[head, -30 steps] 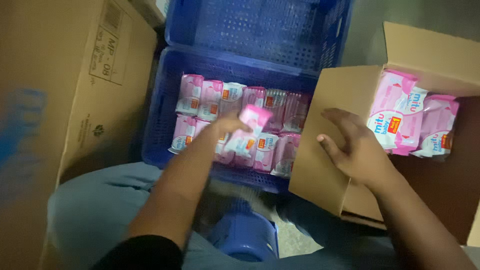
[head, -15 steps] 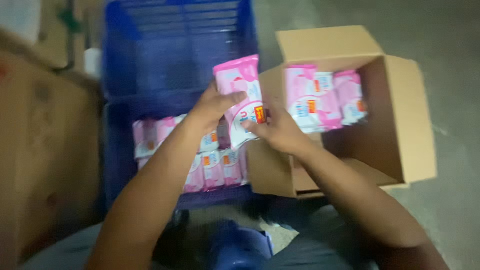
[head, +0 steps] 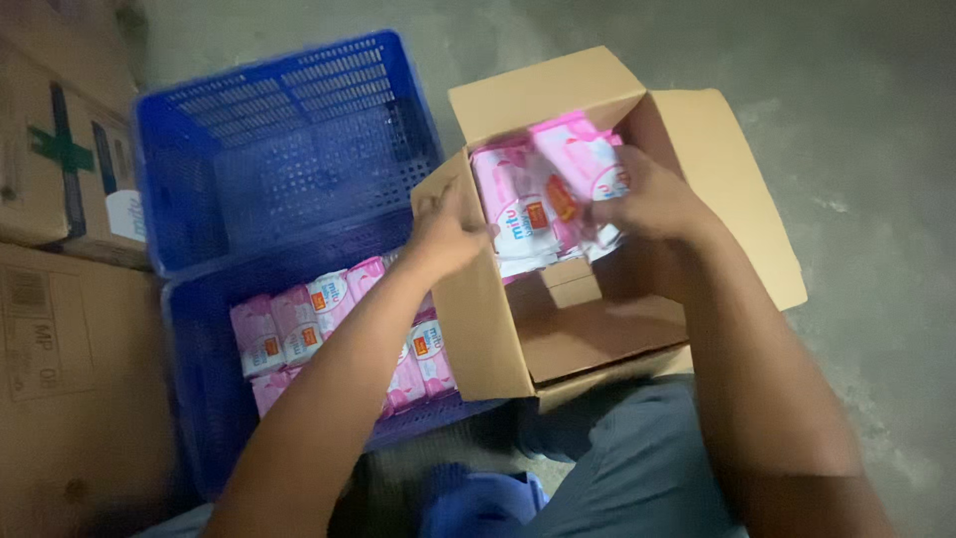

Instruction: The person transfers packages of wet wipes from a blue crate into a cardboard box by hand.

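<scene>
Your right hand (head: 652,199) has its fingers clamped on a pink plastic wipes packet (head: 583,164) inside the open brown cardboard box (head: 488,329), while your left hand (head: 448,234) grips the box's near wall, beside the blue plastic crate (head: 199,349) of similar packets.

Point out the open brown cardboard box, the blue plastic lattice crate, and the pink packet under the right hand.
open brown cardboard box (head: 498,339), head view, near side wall
blue plastic lattice crate (head: 289,120), head view, back wall
pink packet (head: 578,159), head view, upper face
</scene>
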